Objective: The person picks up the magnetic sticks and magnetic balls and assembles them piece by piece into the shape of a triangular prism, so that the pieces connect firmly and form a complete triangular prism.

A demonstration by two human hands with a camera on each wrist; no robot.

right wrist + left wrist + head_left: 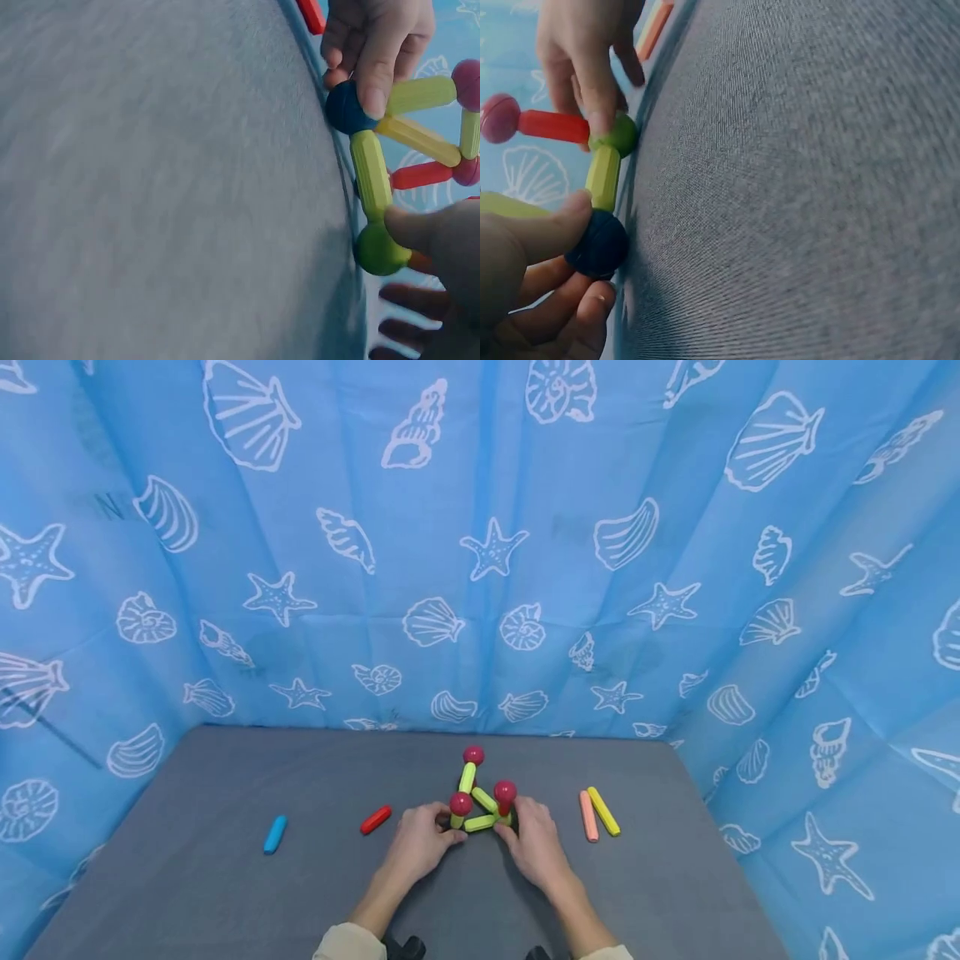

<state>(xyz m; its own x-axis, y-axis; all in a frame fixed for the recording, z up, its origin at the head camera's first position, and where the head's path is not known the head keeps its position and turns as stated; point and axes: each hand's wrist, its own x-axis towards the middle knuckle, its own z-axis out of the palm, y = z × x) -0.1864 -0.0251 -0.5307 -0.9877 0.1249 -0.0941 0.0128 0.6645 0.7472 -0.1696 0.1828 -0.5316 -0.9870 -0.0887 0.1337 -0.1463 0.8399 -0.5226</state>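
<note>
A frame of magnetic building sticks and balls stands between the two hands. My left hand (pixel 420 839) holds a dark blue ball (pixel 598 246) at a near corner, thumb on top. My right hand (pixel 536 843) grips the green ball (pixel 616 137) at the other near corner. A yellow-green stick (pixel 602 178) joins these balls along the table. From the green ball a red stick (pixel 553 126) rises to a magenta ball (pixel 505 793). Another magenta ball (pixel 461 803) tops the yellow-green stick above the blue ball. Further back stands a third magenta ball (pixel 473 755).
Loose sticks lie on the grey table (pixel 315 893): a blue stick (pixel 275 834) and a red stick (pixel 376 819) at left, a salmon stick (pixel 588 816) and a yellow stick (pixel 603 812) at right. A blue shell-patterned curtain (pixel 450 685) hangs behind the table.
</note>
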